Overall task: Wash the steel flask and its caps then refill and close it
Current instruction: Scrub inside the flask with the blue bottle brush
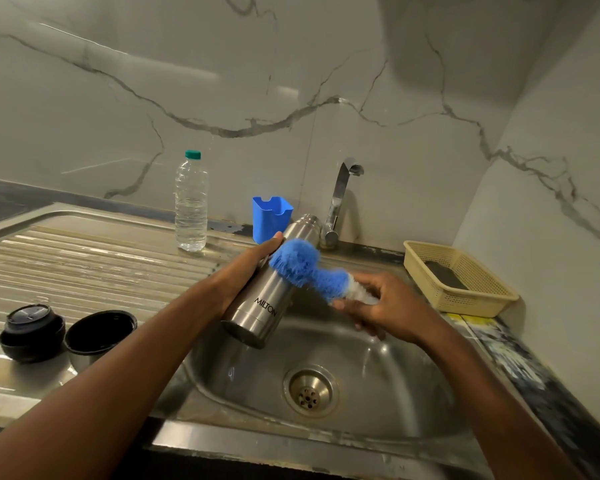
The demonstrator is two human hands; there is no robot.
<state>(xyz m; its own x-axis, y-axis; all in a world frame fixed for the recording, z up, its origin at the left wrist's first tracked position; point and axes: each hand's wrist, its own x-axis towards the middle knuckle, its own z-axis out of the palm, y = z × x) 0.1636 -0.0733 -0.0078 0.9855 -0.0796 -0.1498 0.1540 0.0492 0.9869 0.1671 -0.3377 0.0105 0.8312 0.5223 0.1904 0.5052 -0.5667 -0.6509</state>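
At the lower left of the frame two black caps sit on the ribbed steel draining board (84,258) — the inner stopper cap (32,332) with its grey top, and just beside it to the right the outer cup cap (99,332), mouth up. Further back, upper left of centre, a clear plastic water bottle (191,202) with a green lid stands upright on the board near the marble wall.

In the middle of the frame the left hand (248,271) is wrapped round the steel flask (267,292), which is held tilted over the sink basin (378,375), base toward the camera and open neck pointing up toward the tap (342,199). Behind the flask a blue plastic holder (271,216) stands against the wall.

Right of centre the right hand (392,306) grips the white handle end of a blue bottle brush (302,266) — its fluffy head lies against the flask's upper side. The drain (310,391) shows below in the basin.

At the right a cream plastic basket (465,282) sits on the counter with a dark scrub pad (445,275) inside.
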